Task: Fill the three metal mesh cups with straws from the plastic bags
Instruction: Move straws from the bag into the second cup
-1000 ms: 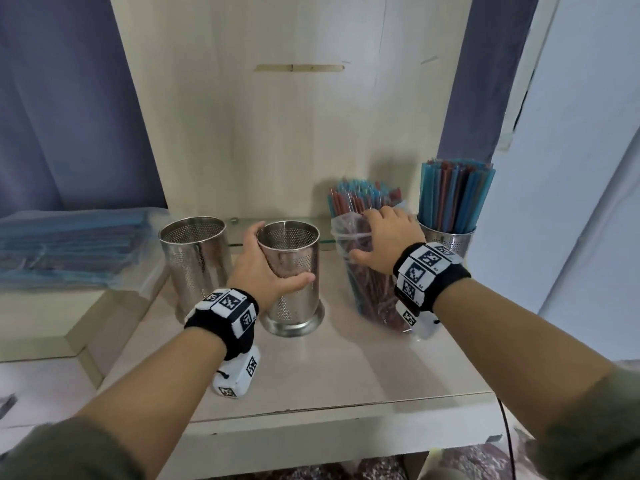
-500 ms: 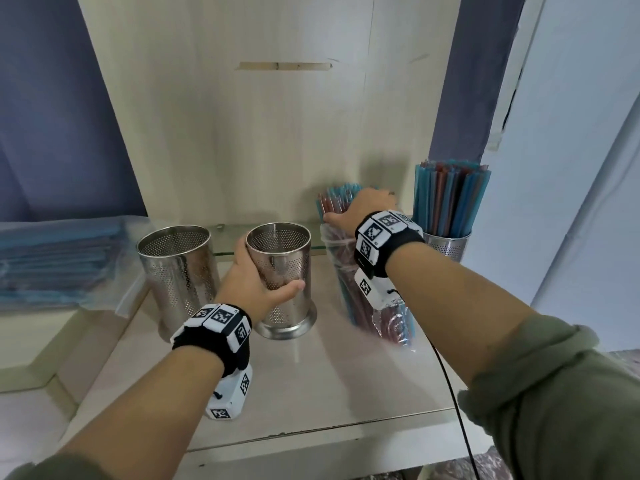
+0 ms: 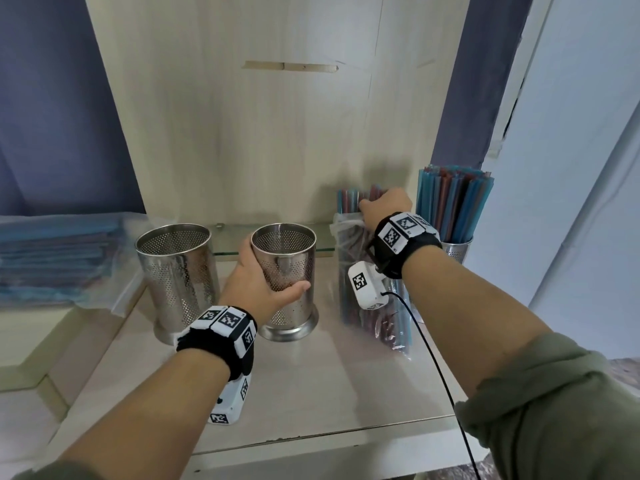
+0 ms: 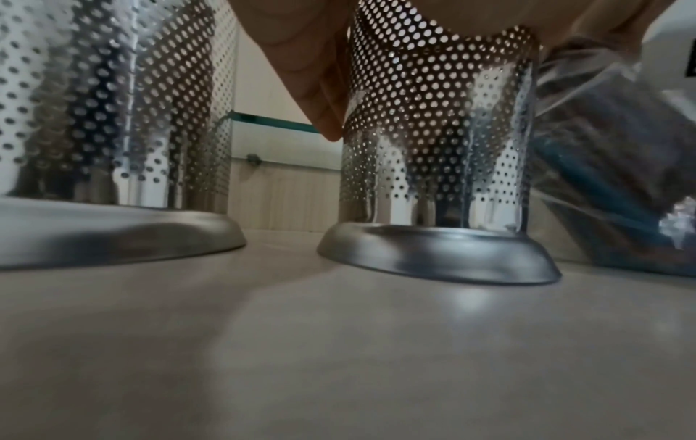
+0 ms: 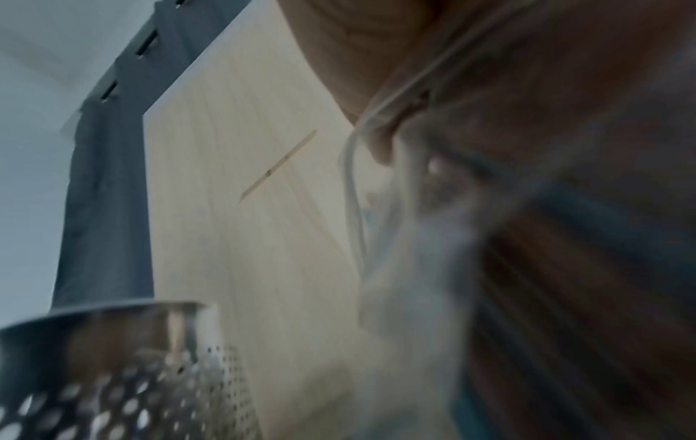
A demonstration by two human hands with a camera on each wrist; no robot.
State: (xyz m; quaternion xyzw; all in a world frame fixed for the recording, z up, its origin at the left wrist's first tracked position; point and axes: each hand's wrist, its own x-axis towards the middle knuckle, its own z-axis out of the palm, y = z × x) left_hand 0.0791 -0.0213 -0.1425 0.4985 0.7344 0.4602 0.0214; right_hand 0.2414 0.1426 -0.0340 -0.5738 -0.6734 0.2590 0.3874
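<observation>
2 hands busy: left hand (image 3: pixel 265 284) around middle cup (image 3: pixel 284 271), right hand (image 3: pixel 384 207) gripping bagged straws (image 3: pixel 356 199).

Pale wood back panel (image 3: pixel 259 133), beige shelf (image 3: pixel 329 393), blue curtain (image 3: pixel 45 98) left, white wall (image 3: pixel 581 133) right.

A pale wooden shelf (image 3: pixel 311 386) carries three perforated metal cups. The left cup (image 3: pixel 176 275) and the middle cup (image 3: pixel 287 271) stand upright and empty, close together but apart, about midway along the shelf. A clear bag (image 3: pixel 374 306) of red and blue straws stands leaning right of the middle cup. The right cup (image 3: pixel 457 244), packed with upright straws, stands at the back right corner. A glass strip (image 3: pixel 228 242) runs along the back edge.
</observation>
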